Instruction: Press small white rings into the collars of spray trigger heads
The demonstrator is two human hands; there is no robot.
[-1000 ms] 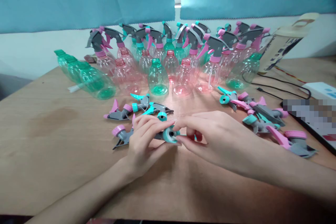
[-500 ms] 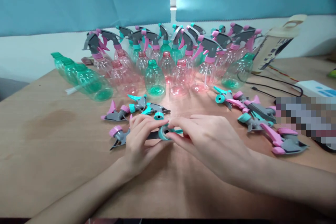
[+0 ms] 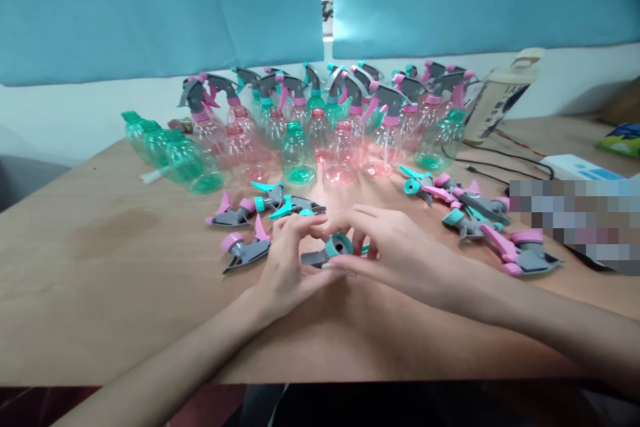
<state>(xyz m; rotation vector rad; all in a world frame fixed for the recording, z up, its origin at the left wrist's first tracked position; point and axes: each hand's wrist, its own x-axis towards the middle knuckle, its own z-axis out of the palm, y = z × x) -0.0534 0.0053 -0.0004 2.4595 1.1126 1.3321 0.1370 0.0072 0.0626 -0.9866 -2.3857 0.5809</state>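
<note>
Between my two hands is a grey and turquoise trigger spray head [image 3: 333, 252], its round collar opening facing me. My left hand [image 3: 287, 267] curls around the grey body end, thumb below and fingers above. My right hand [image 3: 405, 247] grips it from the other side, thumb under the collar, fingers bent over the top. Left of my left hand lie pink-and-grey spray heads [image 3: 245, 251], with turquoise-and-grey spray heads [image 3: 270, 196] just beyond. Part of one turquoise head is hidden behind my left fingers.
Clear green and pink bottles [image 3: 299, 153] stand in rows behind, many topped with spray heads. More loose spray heads [image 3: 530, 253] lie at the right, near black cables [image 3: 500, 160], a white box [image 3: 575, 167] and a beige tumbler [image 3: 500, 97]. The table's front edge [image 3: 350, 381] shows.
The view has shifted, showing the table's front edge. Both hands have changed their grip on the spray head; my right fingers have come off the collar's face, which now shows more fully.
</note>
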